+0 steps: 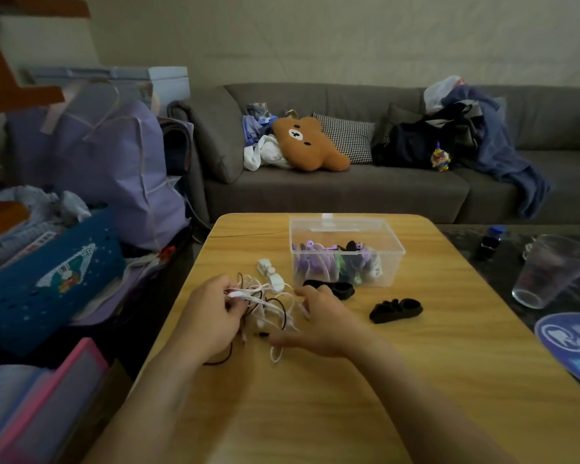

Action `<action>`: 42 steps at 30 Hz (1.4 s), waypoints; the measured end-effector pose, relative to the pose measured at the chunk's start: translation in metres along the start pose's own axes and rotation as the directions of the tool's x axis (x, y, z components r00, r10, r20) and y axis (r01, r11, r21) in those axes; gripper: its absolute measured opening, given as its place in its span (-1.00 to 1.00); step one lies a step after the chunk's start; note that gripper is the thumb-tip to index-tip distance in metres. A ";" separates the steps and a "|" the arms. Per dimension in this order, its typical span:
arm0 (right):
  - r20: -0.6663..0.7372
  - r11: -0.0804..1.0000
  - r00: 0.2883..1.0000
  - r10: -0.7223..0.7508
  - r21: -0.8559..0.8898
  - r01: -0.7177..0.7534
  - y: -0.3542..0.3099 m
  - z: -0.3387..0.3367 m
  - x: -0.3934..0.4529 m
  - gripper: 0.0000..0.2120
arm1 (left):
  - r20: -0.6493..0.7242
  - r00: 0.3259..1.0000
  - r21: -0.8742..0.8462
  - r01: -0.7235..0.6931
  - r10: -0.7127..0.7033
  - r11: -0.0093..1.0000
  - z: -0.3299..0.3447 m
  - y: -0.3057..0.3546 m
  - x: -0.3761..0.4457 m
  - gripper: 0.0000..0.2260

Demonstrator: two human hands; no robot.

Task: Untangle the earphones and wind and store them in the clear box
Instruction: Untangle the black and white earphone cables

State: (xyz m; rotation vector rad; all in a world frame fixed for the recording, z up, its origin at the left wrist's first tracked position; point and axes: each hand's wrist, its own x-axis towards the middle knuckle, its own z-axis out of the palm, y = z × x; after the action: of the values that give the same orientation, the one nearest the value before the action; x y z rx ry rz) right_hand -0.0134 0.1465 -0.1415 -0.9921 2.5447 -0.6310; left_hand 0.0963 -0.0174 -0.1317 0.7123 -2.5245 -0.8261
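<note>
I can't sort out the tangle of earphones [265, 304] strand by strand: thin white cords and a few dark ones cross each other on the wooden table [416, 380] btwn both hands, and the picture is soft w/ blur there. Left hand [211, 316] has its fingers curled round a bunch of the cords at the tangle's left side; the fingertips are hidden behind the cords. Right hand [318, 324] lies low at the tangle's right side, and I see a white cord pinched at its fingers, thumb stretched toward a small dark plug; how firm the hold is I can't tell. A dark cord loops out under the left wrist. The clear box [345, 251], thin see-through plastic, rectangular, lid off, stands just beyond the hands, w/ purple, black and white wound bundles inside, shapes muddled through the wall. White plastic winders [270, 272] lie near the box's left corner, partly covered by cords. Two black winders: one [332, 288] touching the box front, partly behind the right hand's fingers, the other [395, 309] apart to the right. A plastic cup [549, 272] stands at the far right, off the wood.
</note>
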 end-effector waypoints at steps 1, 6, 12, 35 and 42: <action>0.004 1.000 1.000 0.006 -0.023 -0.006 0.001 -0.002 0.001 -0.19 | -0.013 1.000 -0.030 0.014 -0.014 0.999 -0.002 -0.001 0.000 -0.90; -0.006 0.980 1.000 -0.023 0.199 0.023 0.006 -0.007 -0.005 -0.66 | -0.053 0.993 -0.069 0.100 -0.104 0.993 -0.006 -0.005 0.000 -0.86; -0.216 0.761 0.975 0.052 0.641 0.102 0.016 -0.034 -0.020 -0.81 | -0.074 0.984 -0.199 0.148 -0.165 0.969 -0.006 0.004 0.000 -0.60; -0.253 0.659 0.904 -0.346 0.620 0.426 0.010 -0.076 -0.062 -0.82 | -0.056 0.948 -0.485 -0.301 0.314 0.821 0.031 0.087 -0.034 -0.78; -0.335 0.813 0.931 -0.143 0.497 0.304 0.033 -0.088 -0.066 -0.92 | -0.207 0.976 -0.399 -0.151 0.072 0.905 0.017 0.063 -0.013 -0.87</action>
State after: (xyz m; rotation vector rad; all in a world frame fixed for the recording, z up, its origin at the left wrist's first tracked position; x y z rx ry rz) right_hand -0.0253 0.2390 -0.0741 -1.0491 2.2491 -1.5659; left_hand 0.0764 0.0414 -0.1073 0.4719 -2.1013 -1.1456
